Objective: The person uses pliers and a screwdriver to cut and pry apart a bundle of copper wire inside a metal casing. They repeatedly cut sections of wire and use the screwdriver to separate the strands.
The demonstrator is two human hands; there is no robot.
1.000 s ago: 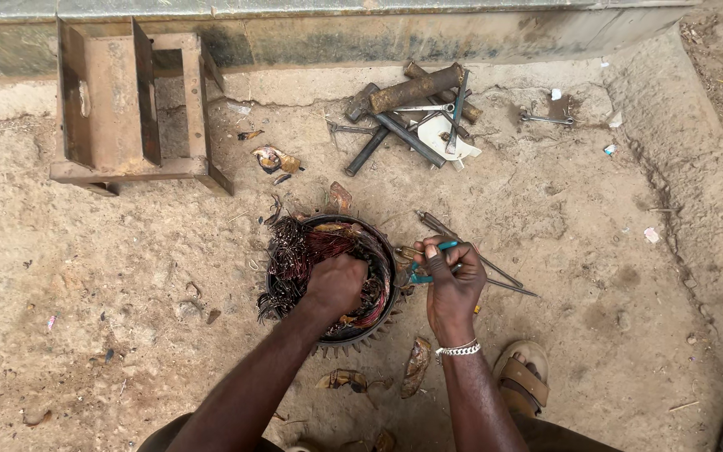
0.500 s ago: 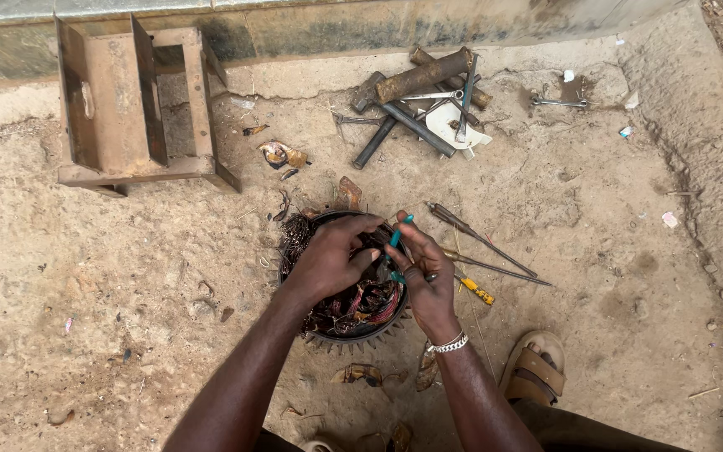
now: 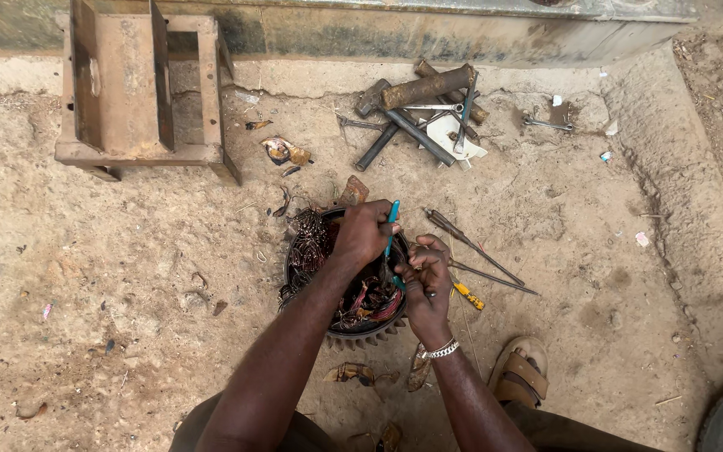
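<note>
The rusty brown metal frame [image 3: 140, 92] with upright plates stands well apart at the top left of the sandy ground [image 3: 110, 318], clear of the work. Nearer, the round dark finned motor stator [image 3: 346, 289], stuffed with tangled copper and coloured wire, lies on the sand directly under both hands; it looks heavy and stiff, best steadied by its toothed metal rim, while the windings look springy and sharp-ended. Beyond it lies a heap of rusty pipes and spanners [image 3: 424, 113]. The left hand [image 3: 363, 234] is closed round the teal-handled pliers [image 3: 392, 226], held upright over the windings. The right hand [image 3: 427, 280] is curled beside it, touching the tool's lower end; what it pinches I cannot tell. Two thin dark rods [image 3: 479, 255] and a yellow-handled screwdriver [image 3: 469, 295] lie just beside it.
</note>
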